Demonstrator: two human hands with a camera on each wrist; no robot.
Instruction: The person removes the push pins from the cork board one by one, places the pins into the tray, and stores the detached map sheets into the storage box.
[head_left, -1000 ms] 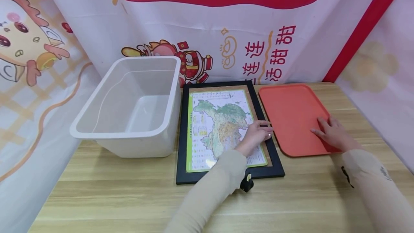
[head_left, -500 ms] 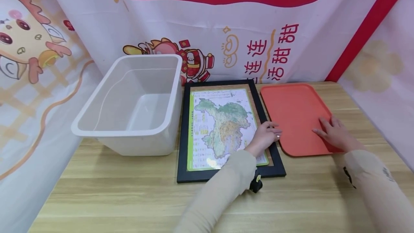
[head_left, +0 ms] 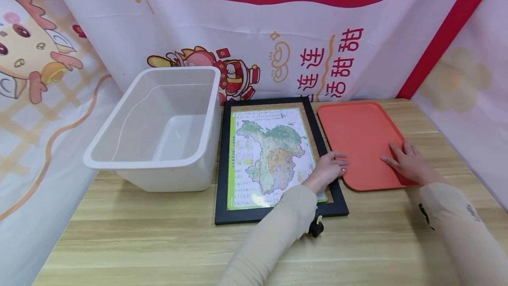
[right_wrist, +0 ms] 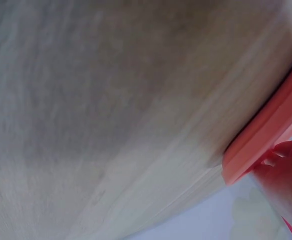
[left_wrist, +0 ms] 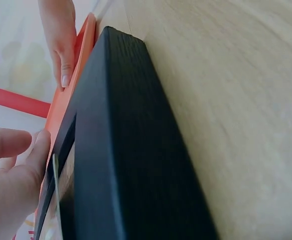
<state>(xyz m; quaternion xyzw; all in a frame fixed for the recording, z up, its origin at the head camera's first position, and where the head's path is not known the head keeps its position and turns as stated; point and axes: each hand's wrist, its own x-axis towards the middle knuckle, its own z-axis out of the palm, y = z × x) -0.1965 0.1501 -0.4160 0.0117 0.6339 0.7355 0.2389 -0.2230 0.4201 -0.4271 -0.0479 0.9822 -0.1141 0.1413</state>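
An orange-red tray (head_left: 359, 138) with rounded corners lies flat on the right of the table. Reaching across the black picture frame (head_left: 223, 175), my left hand (head_left: 327, 169) has its fingertips at the tray's left edge. In the left wrist view, the thumb of this left hand (left_wrist: 15, 187) stands apart from the fingers. My right hand (head_left: 409, 163) rests on the tray's right side with fingers spread. The right wrist view shows the right hand (right_wrist: 288, 172) at the tray's rim (right_wrist: 266, 132). Inside the frame lies a sheet with a green and tan map (head_left: 274, 156), partly covered by my left forearm.
A deep white plastic tub (head_left: 186, 162) stands left of the picture frame. Behind everything hangs a printed cloth (head_left: 238, 25) with red lettering and cartoon figures. The wooden table (head_left: 158, 237) extends in front of the tub and frame.
My left hand has slid a little to the right, from the picture frame's right side onto the tray's left edge. My right hand stays in place on the tray.
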